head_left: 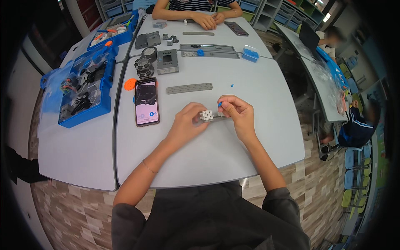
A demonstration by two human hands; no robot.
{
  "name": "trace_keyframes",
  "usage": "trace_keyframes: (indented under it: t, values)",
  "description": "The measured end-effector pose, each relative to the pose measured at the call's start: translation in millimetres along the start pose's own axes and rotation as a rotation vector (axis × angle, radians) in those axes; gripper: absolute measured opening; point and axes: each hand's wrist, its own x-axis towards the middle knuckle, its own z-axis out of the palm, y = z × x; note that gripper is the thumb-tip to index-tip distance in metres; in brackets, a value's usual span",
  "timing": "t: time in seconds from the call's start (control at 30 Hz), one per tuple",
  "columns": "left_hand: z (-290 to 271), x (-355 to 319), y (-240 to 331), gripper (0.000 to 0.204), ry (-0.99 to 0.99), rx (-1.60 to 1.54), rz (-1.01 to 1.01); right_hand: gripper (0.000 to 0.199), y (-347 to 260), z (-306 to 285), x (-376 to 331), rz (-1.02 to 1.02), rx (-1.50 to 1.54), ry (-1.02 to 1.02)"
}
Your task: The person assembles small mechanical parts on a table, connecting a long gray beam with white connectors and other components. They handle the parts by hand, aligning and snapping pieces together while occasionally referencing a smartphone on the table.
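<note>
Over the near middle of the table, my left hand (185, 123) is closed around a small white block with holes (207, 115). A grey piece extends from the block toward my right hand, partly hidden by the fingers. My right hand (238, 116) pinches a tiny blue connector peg (220, 104) between thumb and forefinger, just above the grey piece. Beyond my hands lies a flat grey perforated beam (189, 88), and another small blue peg (232, 85) rests to its right. A phone with a lit screen (146, 100) lies left of my left hand.
Behind the phone stand a grey controller box (167, 61) and black-and-grey wheels (144, 66). Farther back are parts trays (231, 54) and a clear box of blue pieces (250, 54). Blue bins (85, 116) occupy the left table. Across from me, another person's hands (204, 20) rest on the table.
</note>
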Motion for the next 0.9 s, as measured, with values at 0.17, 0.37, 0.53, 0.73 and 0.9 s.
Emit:
trace_keyframes:
  t: [0.17,0.37,0.53,0.73,0.9]
  values:
    - [-1,0,-1,0.035,-0.019,0.016,0.02,0.012,-7,5,-7,-0.114,-0.042,-0.009]
    - [-1,0,0,0.036,-0.022,0.016,0.03,0.011,-6,12,-10,-0.45,-0.466,-0.018]
    - [-1,-1,1,0.038,-0.009,0.014,0.009,0.011,6,9,2,-0.666,-0.681,-0.051]
    - [-1,0,0,0.035,-0.014,-0.008,-0.021,0.014,18,14,1,-0.634,-0.737,-0.03]
    - [-1,-1,-2,0.037,-0.018,0.004,-0.015,0.017,14,15,3,-0.905,-1.006,-0.059]
